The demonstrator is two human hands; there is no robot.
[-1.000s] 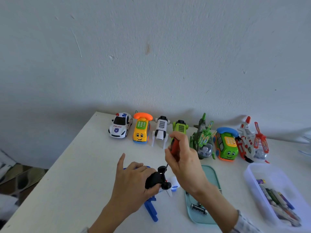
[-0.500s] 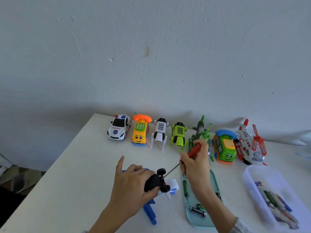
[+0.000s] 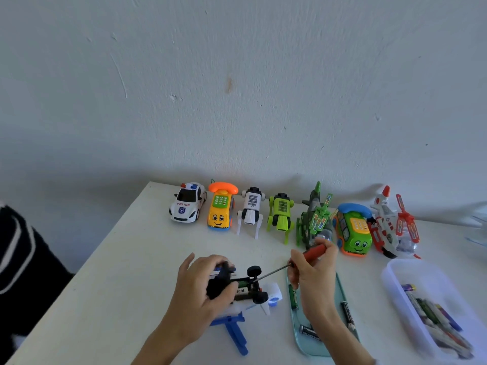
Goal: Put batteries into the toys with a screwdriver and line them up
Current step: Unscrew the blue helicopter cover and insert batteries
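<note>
My left hand (image 3: 203, 293) grips an upturned blue and white toy plane (image 3: 250, 291), its black wheels facing up. In my right hand (image 3: 316, 275) is a red-handled screwdriver (image 3: 313, 252), whose thin shaft slants down left to the toy's underside near a wheel. Several toys stand in a row along the wall: a police car (image 3: 187, 202), a yellow phone car (image 3: 221, 206), a white robot dog (image 3: 250, 209), a green robot dog (image 3: 281, 213), a green helicopter (image 3: 315, 217), a green phone car (image 3: 354, 229) and a white and red helicopter (image 3: 394, 223).
A teal tray (image 3: 340, 285) beside my right wrist holds three loose batteries (image 3: 293, 296). A clear plastic box (image 3: 395, 275) at the right holds several more batteries. The white table's left edge (image 3: 87, 262) drops off beside a dark object on the floor.
My right hand swung the screwdriver from upright over the toy to a slant, moving out to the right. The toy turned a little in my left hand, showing more of its underside.
</note>
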